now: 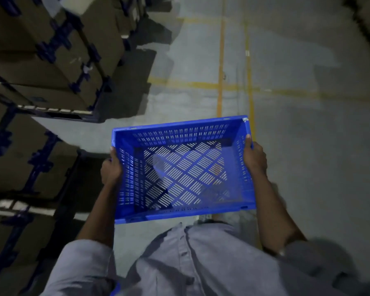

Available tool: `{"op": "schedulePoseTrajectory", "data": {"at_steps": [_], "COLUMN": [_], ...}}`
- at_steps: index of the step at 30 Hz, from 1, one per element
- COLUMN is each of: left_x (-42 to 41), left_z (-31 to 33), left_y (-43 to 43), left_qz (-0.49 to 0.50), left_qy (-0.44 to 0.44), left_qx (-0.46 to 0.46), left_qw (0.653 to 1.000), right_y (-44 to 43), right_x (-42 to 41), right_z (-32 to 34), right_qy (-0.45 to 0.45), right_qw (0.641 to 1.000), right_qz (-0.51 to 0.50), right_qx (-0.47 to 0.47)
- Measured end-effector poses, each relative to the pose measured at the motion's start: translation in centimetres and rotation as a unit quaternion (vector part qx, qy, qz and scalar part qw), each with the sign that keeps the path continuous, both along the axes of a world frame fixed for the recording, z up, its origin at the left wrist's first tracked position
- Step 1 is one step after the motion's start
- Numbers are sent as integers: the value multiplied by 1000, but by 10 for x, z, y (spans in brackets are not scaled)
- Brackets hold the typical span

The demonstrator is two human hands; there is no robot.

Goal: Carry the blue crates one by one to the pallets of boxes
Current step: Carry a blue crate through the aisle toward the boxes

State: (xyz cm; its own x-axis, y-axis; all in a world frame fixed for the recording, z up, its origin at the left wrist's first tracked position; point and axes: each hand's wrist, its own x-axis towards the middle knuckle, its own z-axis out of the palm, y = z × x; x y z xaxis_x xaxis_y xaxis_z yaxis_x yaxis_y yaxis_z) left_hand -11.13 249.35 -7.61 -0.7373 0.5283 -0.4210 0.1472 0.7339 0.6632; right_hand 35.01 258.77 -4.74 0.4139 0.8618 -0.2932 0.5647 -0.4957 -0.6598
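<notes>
I hold the empty blue crate [183, 169] level at frame centre, left hand [111, 168] and right hand [254, 159] clamped on opposite short rims (balanced carrying), pallets of boxes [51, 60] upper left.

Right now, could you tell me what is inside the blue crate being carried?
Nothing shows inside the blue crate: its slotted bottom is bare, with grey floor visible through the slots. The left hand and right hand grip its short ends.
</notes>
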Motion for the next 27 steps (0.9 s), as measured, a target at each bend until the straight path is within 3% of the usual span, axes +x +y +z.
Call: {"op": "schedulePoseTrajectory", "data": {"at_steps": [7, 15, 27], "left_x": [-55, -145, -227], "left_z": [-7, -33, 5], "left_y": [169, 378, 644], "left_qz": [39, -10, -12], "left_qy": [-14, -9, -14], "left_qx": [20, 28, 27], "left_qw": [999, 1000, 999], "right_y": [173, 368, 621], "right_x": [-45, -130, -217], "right_z": [20, 14, 16], "right_qy": [-11, -16, -20], "right_qw": [1000, 1000, 998], "right_qz": [3, -3, -55], "right_qx": [11, 14, 25]}}
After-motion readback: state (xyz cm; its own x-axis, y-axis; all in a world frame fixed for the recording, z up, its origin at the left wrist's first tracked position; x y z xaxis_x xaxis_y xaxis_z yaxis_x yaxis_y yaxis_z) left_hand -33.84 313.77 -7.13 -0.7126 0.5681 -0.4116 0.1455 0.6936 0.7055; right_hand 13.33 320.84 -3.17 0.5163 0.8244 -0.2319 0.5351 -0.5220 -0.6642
